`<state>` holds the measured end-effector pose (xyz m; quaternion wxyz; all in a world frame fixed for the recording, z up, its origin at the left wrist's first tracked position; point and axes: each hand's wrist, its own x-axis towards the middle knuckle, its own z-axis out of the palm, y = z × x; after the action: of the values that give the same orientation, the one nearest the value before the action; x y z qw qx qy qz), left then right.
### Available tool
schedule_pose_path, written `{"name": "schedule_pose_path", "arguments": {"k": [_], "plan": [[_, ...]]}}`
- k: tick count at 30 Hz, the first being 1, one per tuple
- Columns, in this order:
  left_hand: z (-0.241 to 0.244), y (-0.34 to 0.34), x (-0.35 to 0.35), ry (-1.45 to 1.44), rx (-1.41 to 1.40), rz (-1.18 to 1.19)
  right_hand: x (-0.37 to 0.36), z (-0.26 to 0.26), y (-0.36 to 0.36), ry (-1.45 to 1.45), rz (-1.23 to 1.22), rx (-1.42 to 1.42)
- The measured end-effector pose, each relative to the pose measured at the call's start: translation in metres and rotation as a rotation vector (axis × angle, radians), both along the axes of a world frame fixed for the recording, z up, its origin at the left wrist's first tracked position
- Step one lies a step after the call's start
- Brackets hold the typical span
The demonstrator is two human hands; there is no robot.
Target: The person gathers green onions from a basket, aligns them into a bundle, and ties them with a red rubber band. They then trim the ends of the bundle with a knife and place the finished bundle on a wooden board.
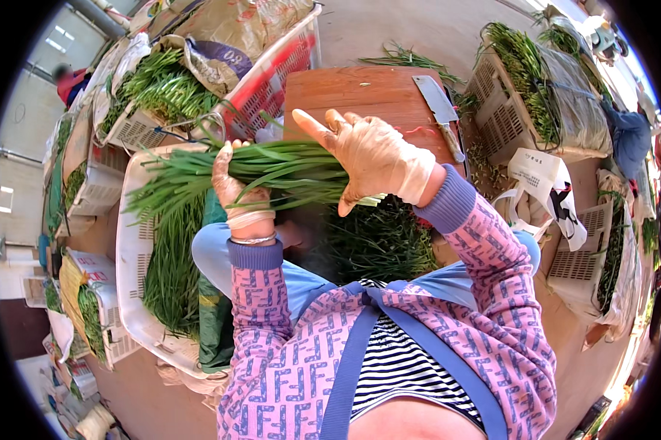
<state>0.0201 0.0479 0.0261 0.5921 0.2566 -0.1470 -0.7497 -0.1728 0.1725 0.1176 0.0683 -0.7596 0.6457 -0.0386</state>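
Note:
A bunch of long green leaves, apparently garlic chives (292,165), lies across my left hand (242,190), which grips it from below and wears a thin, stained glove. The leaf tips hang off to the left, and pale cut ends show at the right. Over that cut end is my right hand (377,157), gloved alike, its thumb and fingers spread wide. Whether its palm touches the stalks is hidden. Just beyond the hands stands a wooden cutting board (341,91). A cleaver (437,99) rests along its right side, handle towards me.
At my left is a white plastic crate (129,275) with more chives (171,275). Dark green trimmings (380,247) pile up between my knees. Loaded crates (501,93) stand at the right, beside a white bag (539,176). A red-and-white crate (270,82) borders the board.

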Motion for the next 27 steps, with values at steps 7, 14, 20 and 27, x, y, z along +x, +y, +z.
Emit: {"name": "schedule_pose_path", "arguments": {"k": [7,14,20,27], "plan": [[0.028,0.033,-0.056,-0.135,-0.267,-0.072,0.012,-0.029,-0.031,-0.545,-0.048,-0.009],[0.052,0.019,-0.056,-0.373,-0.464,-0.424,-0.02,-0.021,-0.022,-1.448,-0.088,0.387],[0.046,0.01,-0.053,0.141,-0.352,-0.829,-0.022,-0.029,-0.02,-1.58,-0.08,0.742],[0.01,0.009,-0.026,0.218,-0.28,-0.587,-0.055,-0.017,0.043,-1.329,-0.137,0.303]]}}
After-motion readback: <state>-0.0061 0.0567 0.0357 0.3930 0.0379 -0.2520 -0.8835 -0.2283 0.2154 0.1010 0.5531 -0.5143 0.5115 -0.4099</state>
